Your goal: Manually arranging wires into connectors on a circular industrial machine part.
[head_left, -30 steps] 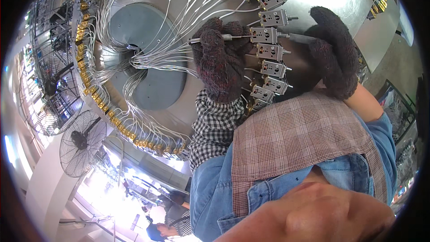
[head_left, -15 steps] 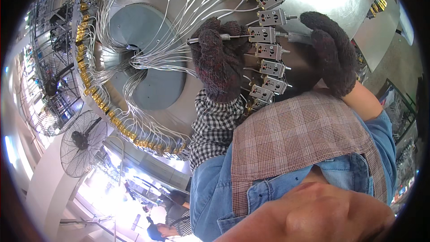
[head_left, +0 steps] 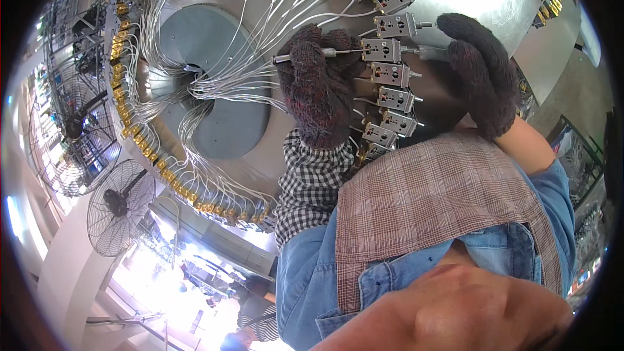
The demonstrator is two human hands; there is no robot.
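- Overhead, a large round metal machine face (head_left: pixel 260 0) fills most of the view, with a grey disc (head_left: pixel 214 84) at its middle.
- Around this disc runs a ring of brass fittings (head_left: pixel 140 146), and many thin white wires (head_left: pixel 247 39) go from the ring and from the small units toward the centre.
- At the lower left stand two caged fans (head_left: pixel 120 205), well apart from the hands.
- A plaid apron (head_left: pixel 435 214) over a blue denim shirt (head_left: pixel 305 286) covers the lower middle of the view.
- A row of small grey metal units (head_left: pixel 390 81) curves down the right part of the machine face, between the two hands.
- The left hand (head_left: pixel 318 91), in a dark knitted glove with a checked cuff (head_left: pixel 312 182), is closed around a thin metal rod (head_left: pixel 305 57).
- This rod lies level across the top of the left glove; its left end sticks out beyond the fingers, and its right end touches one grey unit (head_left: pixel 382 50) of the row.
- The right hand (head_left: pixel 481 75), also in a dark knitted glove, is just right of the row, with fingers bent and half open; its fingertips are at the stub on the right side of the same unit, but I cannot tell whether they grip it.
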